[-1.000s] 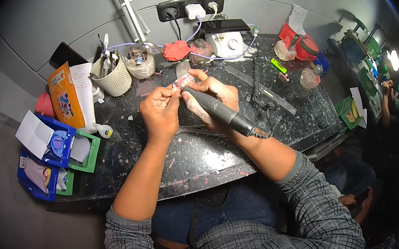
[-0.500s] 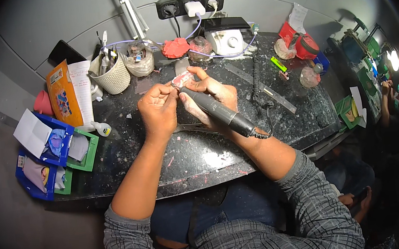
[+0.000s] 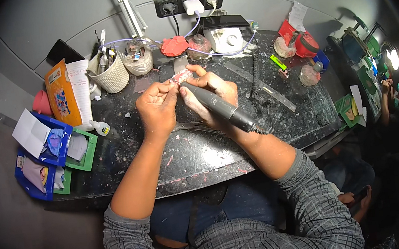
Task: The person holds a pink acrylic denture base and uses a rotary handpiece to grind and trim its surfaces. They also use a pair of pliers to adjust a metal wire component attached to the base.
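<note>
My right hand [image 3: 223, 90] is closed round a black rotary handpiece [image 3: 221, 108], whose coiled cord leaves its rear end above my right forearm. The tool's tip points up and left, toward a small pink and whitish piece [image 3: 182, 76] that looks like a denture. Closed fingers of my left hand [image 3: 154, 111] pinch this piece from the left, and fingertips of my right hand are against its right side. The fingers partly cover the piece, and the tool's working tip is too small to make out. Both hands are above the dusty black bench [image 3: 204, 165].
Blue trays [image 3: 60, 157] and green trays stand at left, near a small bottle [image 3: 100, 128]. Behind are a woven tool cup [image 3: 111, 76], glass jar [image 3: 138, 60], red lump [image 3: 174, 46] and white dial box [image 3: 227, 41]. A ruler [image 3: 277, 97] lies right. A co-worker's hands show far right.
The handpiece has tilted slightly, its rear end shifting a little up and right. Both hands keep their hold on the pink piece. The whole view has shifted very slightly.
</note>
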`<state>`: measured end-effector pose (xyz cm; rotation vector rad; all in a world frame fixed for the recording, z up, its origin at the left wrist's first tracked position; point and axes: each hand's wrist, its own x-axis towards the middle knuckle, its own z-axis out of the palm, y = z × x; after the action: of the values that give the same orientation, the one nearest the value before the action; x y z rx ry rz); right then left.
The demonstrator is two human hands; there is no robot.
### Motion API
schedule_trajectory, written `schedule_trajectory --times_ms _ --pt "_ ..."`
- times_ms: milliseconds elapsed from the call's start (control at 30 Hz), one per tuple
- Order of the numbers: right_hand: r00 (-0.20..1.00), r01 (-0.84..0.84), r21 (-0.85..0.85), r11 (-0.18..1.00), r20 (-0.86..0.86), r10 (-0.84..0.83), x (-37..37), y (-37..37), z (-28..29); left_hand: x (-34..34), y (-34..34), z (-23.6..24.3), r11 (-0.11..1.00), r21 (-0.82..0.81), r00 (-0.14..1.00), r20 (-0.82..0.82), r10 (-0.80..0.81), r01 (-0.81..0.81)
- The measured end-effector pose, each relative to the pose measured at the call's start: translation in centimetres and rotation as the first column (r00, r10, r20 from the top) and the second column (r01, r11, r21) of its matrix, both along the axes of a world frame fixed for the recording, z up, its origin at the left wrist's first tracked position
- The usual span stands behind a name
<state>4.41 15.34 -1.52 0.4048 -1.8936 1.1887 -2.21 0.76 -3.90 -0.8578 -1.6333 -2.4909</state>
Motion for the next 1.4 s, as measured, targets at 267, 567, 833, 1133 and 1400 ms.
schedule_trajectory --times_ms 267,567,833,1133,1400 --pt "1.0 0.018 0.038 0.999 -0.016 -0.018 0.0 0.01 -0.15 0.21 0.12 0.45 1.0 -0.018 1.0 0.015 0.008 -0.008" --pt "1.0 -0.003 0.023 1.0 -0.027 0.003 0.2 -0.38 0.28 -0.28 -0.31 -0.19 0.999 0.028 1.0 0.004 -0.017 0.017" --pt "0.999 0.001 0.021 1.0 -0.032 0.0 0.33 -0.59 0.42 -0.07 -0.09 0.14 1.0 0.01 1.0 0.005 0.005 -0.005" --pt "0.999 0.012 -0.056 0.998 -0.031 -0.014 0.03 -0.13 0.17 0.21 -0.14 0.37 0.999 0.033 0.999 0.029 -0.017 0.016" --pt "0.998 0.036 -0.04 0.999 -0.052 -0.038 -0.18 -0.18 -0.27 0.3 -0.26 0.47 0.999 0.026 1.0 0.008 -0.023 0.023"
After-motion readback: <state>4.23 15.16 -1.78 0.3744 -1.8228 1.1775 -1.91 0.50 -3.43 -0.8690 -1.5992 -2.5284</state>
